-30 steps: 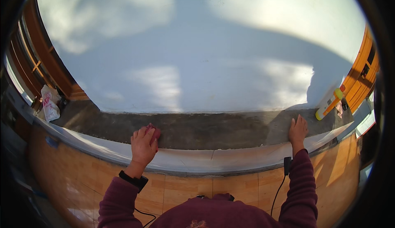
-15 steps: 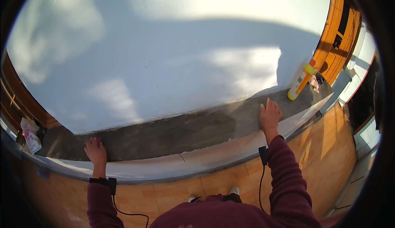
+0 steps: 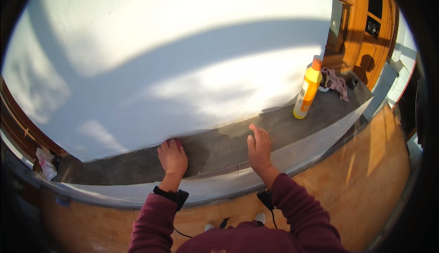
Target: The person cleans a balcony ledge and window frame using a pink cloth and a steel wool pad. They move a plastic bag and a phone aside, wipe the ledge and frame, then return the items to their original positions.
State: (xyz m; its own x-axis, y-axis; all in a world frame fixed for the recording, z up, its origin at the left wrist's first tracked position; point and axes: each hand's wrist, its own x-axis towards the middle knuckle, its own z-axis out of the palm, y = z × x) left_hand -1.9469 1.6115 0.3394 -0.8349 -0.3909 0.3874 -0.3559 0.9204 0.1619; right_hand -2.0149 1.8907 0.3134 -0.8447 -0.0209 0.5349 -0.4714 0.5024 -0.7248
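My left hand (image 3: 173,159) is pressed down on the dark grey ledge (image 3: 105,170), close to the foot of the white wall. Under its curled fingers a bit of a dark red thing (image 3: 179,144) shows, perhaps a pad or cloth; the hand hides most of it. Around that hand the ledge has a darker, wet-looking patch. My right hand (image 3: 260,149) hovers at or just over the ledge to the right, fingers stretched and thumb apart, holding nothing. Beyond it stands a yellow and white bottle (image 3: 307,90) with an orange-red cap.
A pink cloth (image 3: 337,85) and a small black object (image 3: 352,82) lie behind the bottle. On the ledge's left end sits a crumpled white plastic bag (image 3: 46,164). Wooden window frames (image 3: 356,29) flank the white wall (image 3: 183,84). Tiled floor (image 3: 320,207) lies below.
My left hand has slid right along the ledge with the dark red thing. My right hand has moved left, nearer to it. The view has shifted right, so the bottle appears further left.
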